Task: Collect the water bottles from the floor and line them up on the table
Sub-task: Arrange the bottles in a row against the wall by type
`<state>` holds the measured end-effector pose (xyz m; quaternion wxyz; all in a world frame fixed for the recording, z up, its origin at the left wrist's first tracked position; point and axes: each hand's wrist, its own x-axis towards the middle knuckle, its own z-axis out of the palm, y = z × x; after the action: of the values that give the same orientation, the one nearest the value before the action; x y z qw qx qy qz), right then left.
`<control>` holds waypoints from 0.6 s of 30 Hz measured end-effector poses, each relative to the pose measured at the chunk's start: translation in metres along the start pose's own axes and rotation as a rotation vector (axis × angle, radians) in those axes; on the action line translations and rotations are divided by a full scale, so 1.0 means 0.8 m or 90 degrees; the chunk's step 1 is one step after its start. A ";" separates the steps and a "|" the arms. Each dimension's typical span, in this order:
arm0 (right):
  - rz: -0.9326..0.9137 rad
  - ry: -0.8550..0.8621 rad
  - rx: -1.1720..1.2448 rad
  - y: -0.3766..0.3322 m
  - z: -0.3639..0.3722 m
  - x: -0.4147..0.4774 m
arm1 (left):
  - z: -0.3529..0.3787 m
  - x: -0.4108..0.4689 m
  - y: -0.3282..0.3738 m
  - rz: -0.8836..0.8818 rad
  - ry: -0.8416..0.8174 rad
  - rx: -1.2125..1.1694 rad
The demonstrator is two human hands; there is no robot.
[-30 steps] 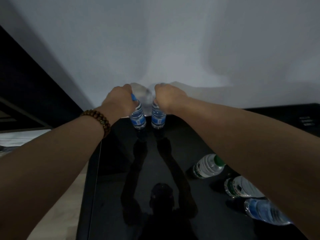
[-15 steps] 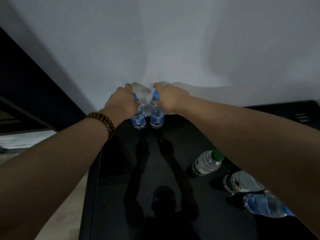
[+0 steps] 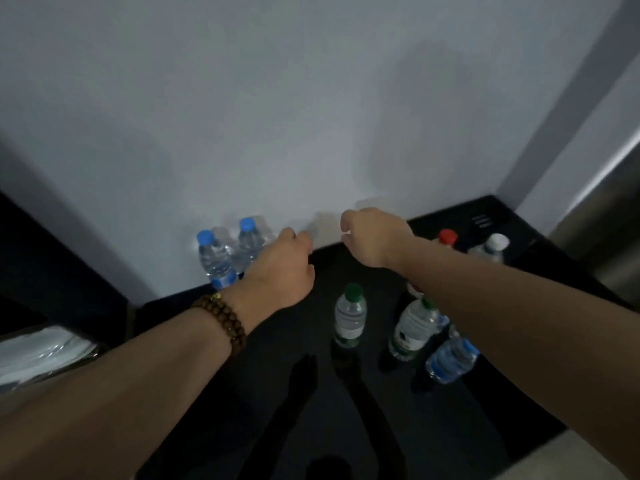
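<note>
Two blue-capped water bottles (image 3: pixel 216 258) (image 3: pixel 250 242) stand side by side against the white wall at the back left of the glossy black table (image 3: pixel 277 393). My left hand (image 3: pixel 282 268), bead bracelet at the wrist, hovers just right of them with loosely curled fingers and holds nothing. My right hand (image 3: pixel 372 235) hangs further right, fingers loosely curled, also without anything in it. A green-capped bottle (image 3: pixel 350 317) stands mid-table. A second green-capped bottle (image 3: pixel 412 329) and a blue-labelled bottle (image 3: pixel 452 358) lean beside my right forearm.
A red-capped bottle (image 3: pixel 446 237) and a white-capped bottle (image 3: pixel 491 247) stand at the back right, partly behind my arm. The white wall (image 3: pixel 277 116) bounds the table's far edge. A metallic panel (image 3: pixel 609 220) rises at the right. Pale floor shows at the lower left.
Both hands have let go of the two blue-capped bottles and moved right. The bottles now stand alone by the wall. The view has swung right, showing more bottles.
</note>
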<state>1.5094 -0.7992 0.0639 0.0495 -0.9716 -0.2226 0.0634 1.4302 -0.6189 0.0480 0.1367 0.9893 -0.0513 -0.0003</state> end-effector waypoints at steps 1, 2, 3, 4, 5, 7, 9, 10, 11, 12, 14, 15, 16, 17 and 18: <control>0.028 -0.005 -0.010 0.014 -0.004 -0.019 | 0.001 0.001 0.015 0.031 -0.014 -0.010; 0.060 -0.010 -0.019 0.028 -0.010 -0.038 | 0.003 0.003 0.031 0.058 -0.026 -0.020; 0.092 -0.012 -0.028 0.042 -0.014 -0.056 | 0.006 0.006 0.048 0.082 -0.033 -0.026; 0.122 -0.014 -0.034 0.056 -0.018 -0.073 | 0.010 0.008 0.065 0.102 -0.040 -0.028; 0.148 -0.017 -0.034 0.070 -0.020 -0.090 | 0.016 0.011 0.082 0.124 -0.048 -0.027; 0.198 -0.025 -0.016 0.098 -0.020 -0.120 | 0.028 0.018 0.115 0.162 -0.071 -0.019; 0.234 -0.047 -0.006 0.125 -0.015 -0.145 | 0.040 0.028 0.144 0.187 -0.098 -0.011; 0.243 -0.055 -0.009 0.140 -0.011 -0.154 | 0.046 0.035 0.157 0.196 -0.108 -0.005; 0.248 -0.059 -0.011 0.156 -0.007 -0.160 | 0.051 0.043 0.170 0.205 -0.113 0.004; 0.250 -0.061 -0.011 0.172 -0.002 -0.165 | 0.057 0.052 0.183 0.213 -0.113 0.013; 0.255 -0.061 -0.018 0.205 0.006 -0.169 | 0.069 0.073 0.209 0.226 -0.107 0.023; 0.258 -0.063 -0.022 0.220 0.008 -0.169 | 0.074 0.083 0.222 0.228 -0.110 0.021; 0.262 -0.068 -0.024 0.234 0.011 -0.168 | 0.080 0.094 0.235 0.223 -0.117 0.019; 0.263 -0.074 -0.027 0.247 0.013 -0.166 | 0.085 0.107 0.246 0.216 -0.129 0.024; 0.262 -0.089 -0.027 0.258 0.015 -0.164 | 0.091 0.117 0.257 0.211 -0.149 0.035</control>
<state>1.4783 -1.0409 0.0397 -0.0007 -0.9906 -0.0236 0.1345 1.5018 -0.8451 0.0348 0.1006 0.9639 -0.2291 -0.0913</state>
